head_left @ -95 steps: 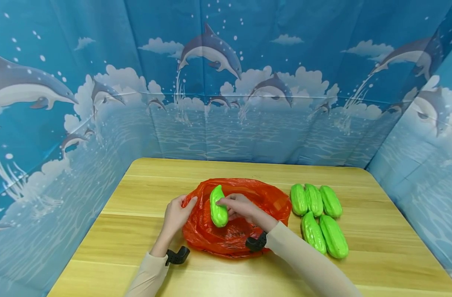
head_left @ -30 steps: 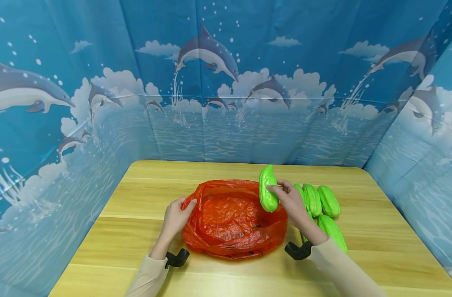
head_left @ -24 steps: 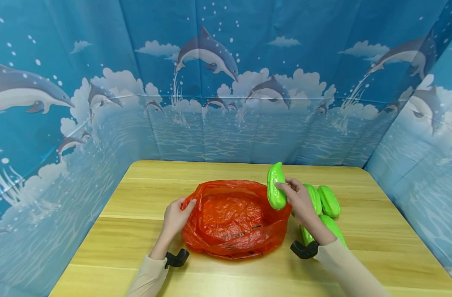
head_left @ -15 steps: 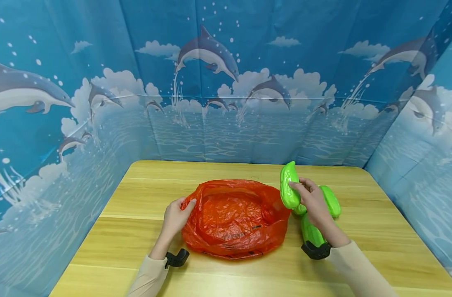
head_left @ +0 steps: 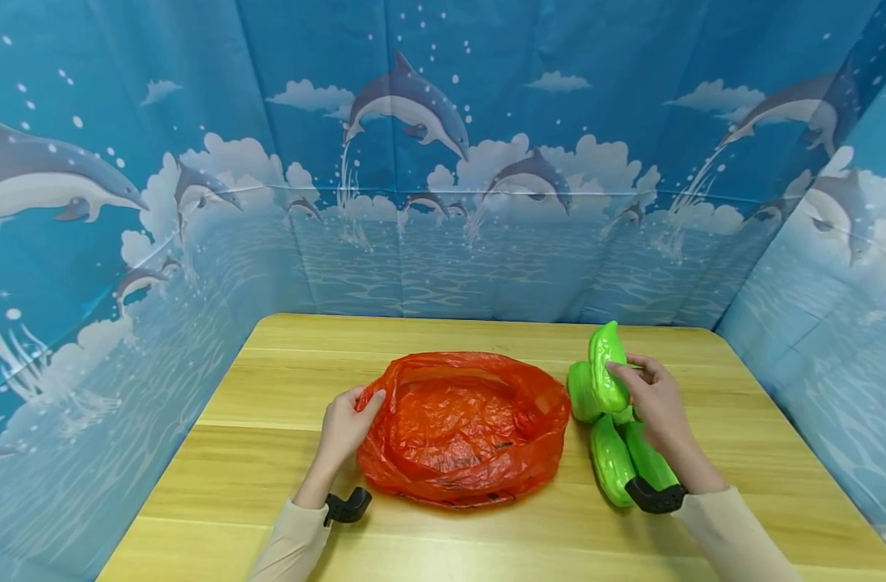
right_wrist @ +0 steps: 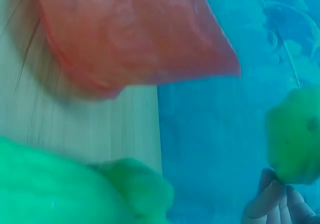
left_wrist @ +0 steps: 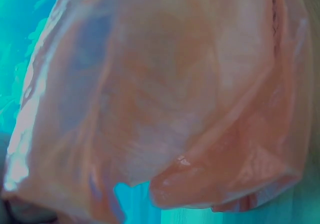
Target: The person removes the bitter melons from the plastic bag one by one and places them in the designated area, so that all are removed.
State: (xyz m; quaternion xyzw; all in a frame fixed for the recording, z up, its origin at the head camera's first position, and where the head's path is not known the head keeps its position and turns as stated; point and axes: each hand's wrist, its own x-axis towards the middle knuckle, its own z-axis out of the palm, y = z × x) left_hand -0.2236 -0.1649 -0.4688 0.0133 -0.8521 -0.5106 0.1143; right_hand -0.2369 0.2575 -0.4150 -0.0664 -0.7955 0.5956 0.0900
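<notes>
My left hand (head_left: pixel 347 424) grips the left rim of a red plastic bag (head_left: pixel 472 487), whose mouth gapes upward on the table. The bag's wall (left_wrist: pixel 165 109) fills most of the left wrist view. Over on the right, my right hand (head_left: pixel 661 400) pinches a glossy light-green ribbed gourd (head_left: pixel 607 368) between thumb and fingers, its pointed tip upward. It is held above several similar gourds (head_left: pixel 610 462) lying beside the bag, partly hiding them. The right wrist view shows the held gourd's rounded end (right_wrist: pixel 297 136) and blurred gourds (right_wrist: pixel 50 184) below it.
The wooden table (head_left: pixel 283 347) has rounded far corners. A blue curtain (head_left: pixel 443 267) printed with dolphins hangs behind it and along both sides. A black wrist mount (head_left: pixel 348 505) sits on the left wrist, another (head_left: pixel 654 495) on the right.
My right hand has carried the gourd rightward from over the open bag to above the other gourds. My left hand keeps its hold on the bag's rim in the same place.
</notes>
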